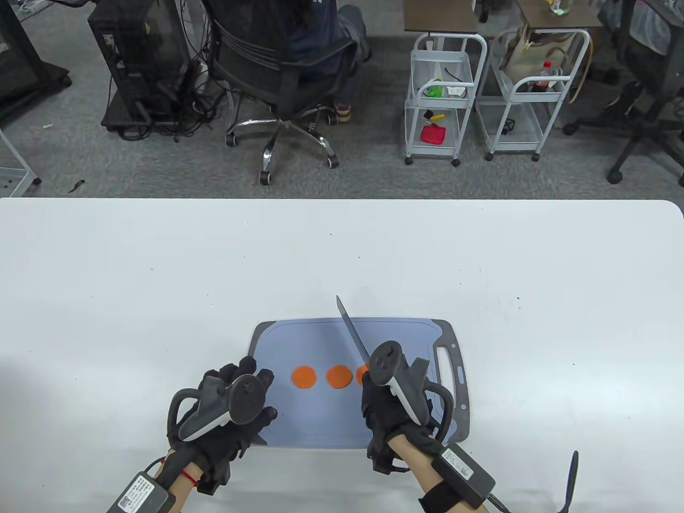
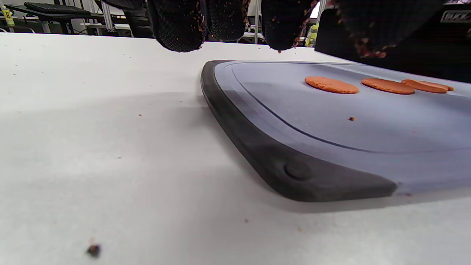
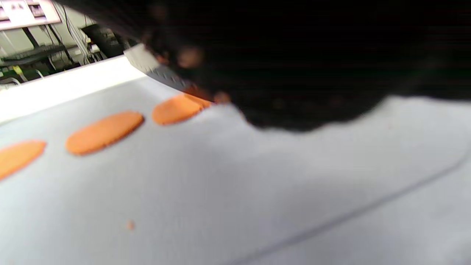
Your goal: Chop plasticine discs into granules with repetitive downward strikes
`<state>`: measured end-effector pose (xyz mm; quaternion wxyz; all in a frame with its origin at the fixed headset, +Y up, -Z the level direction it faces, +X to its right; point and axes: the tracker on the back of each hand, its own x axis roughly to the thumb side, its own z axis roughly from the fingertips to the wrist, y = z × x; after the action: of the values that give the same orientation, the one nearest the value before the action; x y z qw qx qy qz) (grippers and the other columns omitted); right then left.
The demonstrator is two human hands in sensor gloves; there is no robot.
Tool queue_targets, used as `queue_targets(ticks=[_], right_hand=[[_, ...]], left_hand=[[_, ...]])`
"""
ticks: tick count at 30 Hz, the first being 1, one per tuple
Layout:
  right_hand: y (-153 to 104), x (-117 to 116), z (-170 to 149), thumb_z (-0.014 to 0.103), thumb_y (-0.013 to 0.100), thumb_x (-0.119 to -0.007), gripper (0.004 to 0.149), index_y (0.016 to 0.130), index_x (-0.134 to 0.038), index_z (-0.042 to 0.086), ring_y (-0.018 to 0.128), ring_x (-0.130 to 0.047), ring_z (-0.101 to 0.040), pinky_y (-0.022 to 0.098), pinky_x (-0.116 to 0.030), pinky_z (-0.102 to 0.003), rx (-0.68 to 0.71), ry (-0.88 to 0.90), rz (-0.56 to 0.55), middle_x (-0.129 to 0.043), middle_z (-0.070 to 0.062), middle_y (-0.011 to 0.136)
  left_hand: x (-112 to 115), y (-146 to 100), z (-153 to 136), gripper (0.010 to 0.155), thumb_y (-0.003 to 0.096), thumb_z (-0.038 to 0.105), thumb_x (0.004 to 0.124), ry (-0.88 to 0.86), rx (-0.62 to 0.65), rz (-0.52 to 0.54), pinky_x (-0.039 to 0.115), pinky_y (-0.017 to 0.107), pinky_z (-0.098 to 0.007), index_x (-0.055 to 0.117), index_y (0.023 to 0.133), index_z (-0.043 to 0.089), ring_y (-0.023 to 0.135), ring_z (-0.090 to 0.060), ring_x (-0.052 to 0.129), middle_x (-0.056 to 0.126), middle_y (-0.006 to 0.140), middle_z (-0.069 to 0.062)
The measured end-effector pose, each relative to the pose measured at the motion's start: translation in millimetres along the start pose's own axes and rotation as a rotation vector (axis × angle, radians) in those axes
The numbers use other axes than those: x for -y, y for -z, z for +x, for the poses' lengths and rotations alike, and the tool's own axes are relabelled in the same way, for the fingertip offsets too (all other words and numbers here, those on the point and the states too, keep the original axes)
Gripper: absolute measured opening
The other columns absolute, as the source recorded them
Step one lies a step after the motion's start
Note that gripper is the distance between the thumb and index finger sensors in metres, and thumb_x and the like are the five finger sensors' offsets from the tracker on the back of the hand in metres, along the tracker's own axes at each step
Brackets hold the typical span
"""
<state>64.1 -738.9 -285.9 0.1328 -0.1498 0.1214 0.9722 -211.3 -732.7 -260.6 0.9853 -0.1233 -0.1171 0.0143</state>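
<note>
A blue-grey cutting board [image 1: 320, 422] with a dark rim lies near the table's front edge. Flat orange plasticine discs lie in a row on it: one on the left [image 1: 304, 377], one in the middle [image 1: 339, 376], and one [image 1: 363, 374] partly hidden by my right hand. My right hand [image 1: 380, 411] grips a knife; its blade [image 1: 352, 334] slants up and away over the right-most disc. In the right wrist view the blade [image 3: 154, 70] sits just above a disc [image 3: 176, 108]. My left hand [image 1: 235, 406] is empty at the board's left edge, its fingertips [image 2: 180, 33] above the table.
The board's handle slot [image 1: 446, 368] is on its right side. A small orange crumb [image 2: 352, 118] lies on the board, and a dark crumb [image 2: 94, 250] on the white table [image 1: 160, 278]. A black strap [image 1: 572, 475] lies at the front right. Chairs and carts stand beyond the table.
</note>
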Motion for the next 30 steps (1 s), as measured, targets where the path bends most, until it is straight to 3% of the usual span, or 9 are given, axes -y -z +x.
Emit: queue_targets(ticks=[4, 9, 12, 17, 24, 28, 30], right_hand=[[9.1, -9.3, 3.3, 0.05, 0.048, -0.078, 0.051, 0.076, -0.084, 0.008, -0.003, -0.106, -0.012, 0.005, -0.095, -0.041, 0.005, 0.036, -0.059, -0.099, 0.0, 0.038], [21.0, -4.3, 13.3, 0.05, 0.048, -0.076, 0.051, 0.077, -0.085, 0.009, -0.001, -0.107, -0.011, 0.006, -0.095, -0.04, -0.007, 0.051, -0.04, -0.1, 0.0, 0.04], [11.6, 3.8, 12.1, 0.05, 0.048, -0.076, 0.051, 0.077, -0.086, 0.009, -0.001, -0.107, -0.012, 0.006, -0.095, -0.04, 0.029, 0.065, -0.107, -0.1, -0.001, 0.04], [-1.6, 1.7, 4.0, 0.049, 0.049, -0.076, 0.051, 0.077, -0.086, 0.008, -0.001, -0.107, -0.013, 0.006, -0.095, -0.041, -0.015, 0.027, -0.053, -0.1, -0.002, 0.04], [10.9, -9.4, 12.1, 0.05, 0.048, -0.077, 0.051, 0.077, -0.084, 0.008, -0.002, -0.106, -0.011, 0.005, -0.095, -0.041, -0.028, 0.032, -0.055, -0.099, 0.0, 0.039], [19.1, -4.0, 8.9, 0.05, 0.049, -0.076, 0.051, 0.077, -0.085, 0.008, -0.001, -0.107, -0.012, 0.006, -0.095, -0.04, -0.026, 0.095, -0.018, -0.1, -0.001, 0.04], [9.3, 4.7, 6.9, 0.049, 0.049, -0.075, 0.051, 0.077, -0.085, 0.008, 0.0, -0.107, -0.013, 0.006, -0.095, -0.041, 0.003, 0.109, -0.08, -0.1, -0.001, 0.04]], left_hand=[[-0.5, -1.1, 2.4, 0.075, 0.038, 0.063, 0.062, 0.012, 0.004, 0.002, 0.047, 0.075, -0.066, 0.059, 0.108, 0.035, 0.107, -0.046, 0.064, 0.05, 0.124, -0.012], [-2.2, -3.6, 2.0, 0.075, 0.0379, 0.063, 0.062, 0.0, 0.001, 0.014, 0.047, 0.075, -0.066, 0.059, 0.108, 0.035, 0.107, -0.045, 0.065, 0.05, 0.124, -0.012], [-2.0, -3.1, 0.6, 0.076, 0.0378, 0.063, 0.062, -0.002, 0.003, 0.013, 0.047, 0.075, -0.066, 0.059, 0.108, 0.035, 0.107, -0.046, 0.064, 0.05, 0.124, -0.012], [-2.6, -2.4, -1.2, 0.075, 0.0379, 0.063, 0.062, 0.0, -0.001, 0.012, 0.047, 0.075, -0.066, 0.059, 0.108, 0.035, 0.107, -0.046, 0.064, 0.05, 0.124, -0.012], [-0.9, -3.0, 3.3, 0.076, 0.038, 0.063, 0.062, 0.019, 0.005, 0.0, 0.047, 0.075, -0.066, 0.059, 0.108, 0.034, 0.107, -0.046, 0.064, 0.049, 0.124, -0.012], [-0.3, -4.2, 4.1, 0.076, 0.038, 0.063, 0.062, 0.016, 0.014, 0.001, 0.047, 0.075, -0.066, 0.059, 0.108, 0.035, 0.107, -0.046, 0.064, 0.049, 0.124, -0.012], [1.1, -3.5, 4.9, 0.076, 0.0379, 0.063, 0.062, 0.016, 0.02, -0.009, 0.047, 0.075, -0.066, 0.059, 0.108, 0.034, 0.107, -0.046, 0.064, 0.05, 0.124, -0.012]])
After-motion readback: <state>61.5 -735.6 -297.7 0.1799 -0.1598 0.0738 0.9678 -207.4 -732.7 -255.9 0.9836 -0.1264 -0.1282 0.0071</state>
